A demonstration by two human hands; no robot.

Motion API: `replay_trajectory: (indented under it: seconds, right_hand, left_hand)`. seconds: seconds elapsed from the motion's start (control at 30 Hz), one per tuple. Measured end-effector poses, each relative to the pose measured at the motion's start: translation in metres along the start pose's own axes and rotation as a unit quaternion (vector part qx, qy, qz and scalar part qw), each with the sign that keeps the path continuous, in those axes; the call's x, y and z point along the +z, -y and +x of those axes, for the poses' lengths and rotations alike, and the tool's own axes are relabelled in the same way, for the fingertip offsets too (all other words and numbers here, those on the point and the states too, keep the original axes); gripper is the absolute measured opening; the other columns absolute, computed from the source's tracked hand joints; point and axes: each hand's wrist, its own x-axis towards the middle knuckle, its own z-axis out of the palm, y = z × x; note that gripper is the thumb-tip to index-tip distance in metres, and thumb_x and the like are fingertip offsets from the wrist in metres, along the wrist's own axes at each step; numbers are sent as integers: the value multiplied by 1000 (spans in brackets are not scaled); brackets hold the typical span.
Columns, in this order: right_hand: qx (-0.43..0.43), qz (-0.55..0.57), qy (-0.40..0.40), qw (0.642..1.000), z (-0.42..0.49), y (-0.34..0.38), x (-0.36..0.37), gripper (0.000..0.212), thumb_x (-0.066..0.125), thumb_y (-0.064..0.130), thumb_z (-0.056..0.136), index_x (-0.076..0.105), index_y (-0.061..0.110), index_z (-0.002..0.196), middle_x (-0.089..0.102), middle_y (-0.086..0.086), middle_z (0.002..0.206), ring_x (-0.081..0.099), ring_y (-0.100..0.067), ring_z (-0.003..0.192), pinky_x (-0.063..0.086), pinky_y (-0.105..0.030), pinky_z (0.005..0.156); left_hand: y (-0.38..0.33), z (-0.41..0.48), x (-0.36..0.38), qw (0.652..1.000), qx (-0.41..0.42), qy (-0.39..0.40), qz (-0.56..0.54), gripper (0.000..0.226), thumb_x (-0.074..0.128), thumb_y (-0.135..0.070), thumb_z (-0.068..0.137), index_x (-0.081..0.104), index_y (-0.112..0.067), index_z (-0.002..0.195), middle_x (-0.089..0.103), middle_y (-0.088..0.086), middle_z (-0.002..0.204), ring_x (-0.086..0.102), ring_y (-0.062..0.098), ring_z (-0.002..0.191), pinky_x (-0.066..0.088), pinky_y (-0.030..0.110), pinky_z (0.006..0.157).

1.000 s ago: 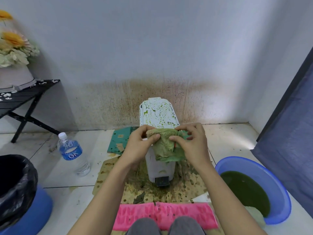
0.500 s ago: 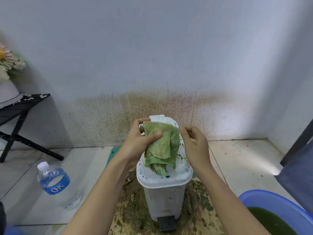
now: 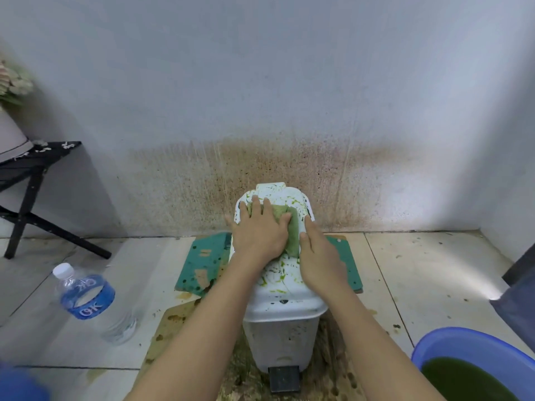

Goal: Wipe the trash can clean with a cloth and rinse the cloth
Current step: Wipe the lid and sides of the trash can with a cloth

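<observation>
Green cloth [image 3: 291, 227] lies pressed flat under your left hand [image 3: 260, 230] toward 12 o'clock on the trash can [image 3: 280, 337] lid [image 3: 283, 302], which runs 12 to 6; your right hand [image 3: 318, 256], fingers straight, braces its 3 o'clock edge, with smears [image 3: 278, 273] left toward 6.

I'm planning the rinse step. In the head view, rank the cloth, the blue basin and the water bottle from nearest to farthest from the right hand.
1. cloth, on the bin lid, right beside the right hand.
2. blue basin, on the floor at lower right.
3. water bottle, on the floor at far left.
</observation>
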Motion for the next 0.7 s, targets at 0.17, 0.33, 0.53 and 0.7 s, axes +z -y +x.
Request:
replay_trajectory:
  seconds: [0.17,0.33,0.53,0.7]
  right_hand:
    - [-2,34,-3,999,-4,2,-3,47,21,41,107,21,41,154,20,14,163,25,-20,148,25,-55,116]
    - [0,69,11,998,-6,0,-5,47,21,39,107,20,42,154,20,16,163,29,-17,146,30,-49,113]
    - [-4,88,20,996,-3,-4,-2,48,21,42,107,18,43,154,19,18,162,35,-16,140,33,-46,112]
    - [0,100,14,995,-3,-3,-3,47,20,46,105,18,49,152,37,19,150,50,-17,117,42,-41,100]
  left_hand:
    - [-2,-7,-2,997,71,-4,22,65,17,-51,105,8,-17,159,1,1,167,-9,25,153,-4,47,123]
    - [26,-116,5,992,108,-56,-22,74,2,-63,93,11,-27,157,0,-16,162,-14,10,151,-8,29,121]
    - [31,-37,-5,998,14,-23,-61,57,28,-49,104,26,-26,156,-1,7,166,-9,33,152,0,47,123]
    - [13,48,-5,996,-31,-89,2,56,29,-43,105,37,-10,149,32,17,148,30,37,130,23,45,112]
